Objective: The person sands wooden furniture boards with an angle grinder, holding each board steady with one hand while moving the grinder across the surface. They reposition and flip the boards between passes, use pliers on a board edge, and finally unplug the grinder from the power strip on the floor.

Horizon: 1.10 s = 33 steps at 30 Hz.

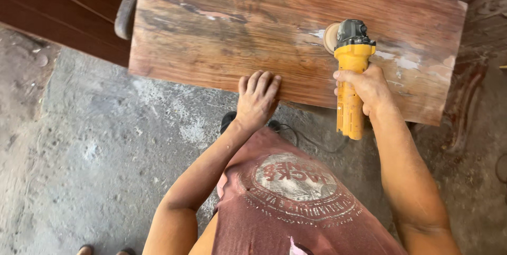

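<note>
A wide reddish-brown wooden board [237, 28] lies flat ahead of me, with pale sanded patches near its right end. My right hand [369, 88] grips the body of a yellow angle grinder [351, 70]. The grinder's round sanding disc [331, 37] rests on the board's surface. My left hand [257, 99] lies flat on the board's near edge, fingers spread slightly, holding nothing.
Dusty grey concrete floor [95, 144] spreads below and to the left. A black power cord [311, 141] trails under the board near my body. Dark wooden panels [58, 7] stand at the top left, and carved dark wood [470, 96] sits at the right.
</note>
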Each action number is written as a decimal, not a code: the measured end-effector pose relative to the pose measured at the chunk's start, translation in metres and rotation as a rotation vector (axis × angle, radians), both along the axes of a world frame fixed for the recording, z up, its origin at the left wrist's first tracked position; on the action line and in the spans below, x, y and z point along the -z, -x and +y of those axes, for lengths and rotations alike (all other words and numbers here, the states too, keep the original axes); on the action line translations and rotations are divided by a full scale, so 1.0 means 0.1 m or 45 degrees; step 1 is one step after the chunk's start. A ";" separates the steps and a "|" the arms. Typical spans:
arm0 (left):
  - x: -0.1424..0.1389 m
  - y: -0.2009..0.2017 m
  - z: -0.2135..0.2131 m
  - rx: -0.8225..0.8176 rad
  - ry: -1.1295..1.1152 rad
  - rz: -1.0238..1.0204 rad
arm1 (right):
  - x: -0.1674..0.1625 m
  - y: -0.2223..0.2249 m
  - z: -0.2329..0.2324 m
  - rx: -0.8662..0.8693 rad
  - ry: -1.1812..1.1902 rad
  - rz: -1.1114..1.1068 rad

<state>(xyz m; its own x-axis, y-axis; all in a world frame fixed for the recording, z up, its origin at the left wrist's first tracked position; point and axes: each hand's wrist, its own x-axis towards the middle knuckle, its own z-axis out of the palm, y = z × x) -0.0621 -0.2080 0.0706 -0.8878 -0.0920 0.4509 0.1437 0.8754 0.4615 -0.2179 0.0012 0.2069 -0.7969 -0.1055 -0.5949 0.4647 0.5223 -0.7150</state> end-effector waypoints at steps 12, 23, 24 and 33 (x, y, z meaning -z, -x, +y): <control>-0.01 -0.59 -1.05 -0.853 -0.223 0.378 | 0.04 -0.21 -1.63 -0.478 0.025 -0.027; 0.18 -0.52 -1.69 -1.160 -1.193 0.287 | 0.18 -0.37 -2.49 -0.730 0.120 0.014; 0.18 -0.51 -1.68 -1.149 -1.226 0.314 | 0.19 -0.33 -2.40 -0.685 0.124 -0.026; 0.35 -0.56 -1.75 -1.075 -1.282 0.312 | 0.04 0.01 -0.92 -0.185 -0.016 -0.030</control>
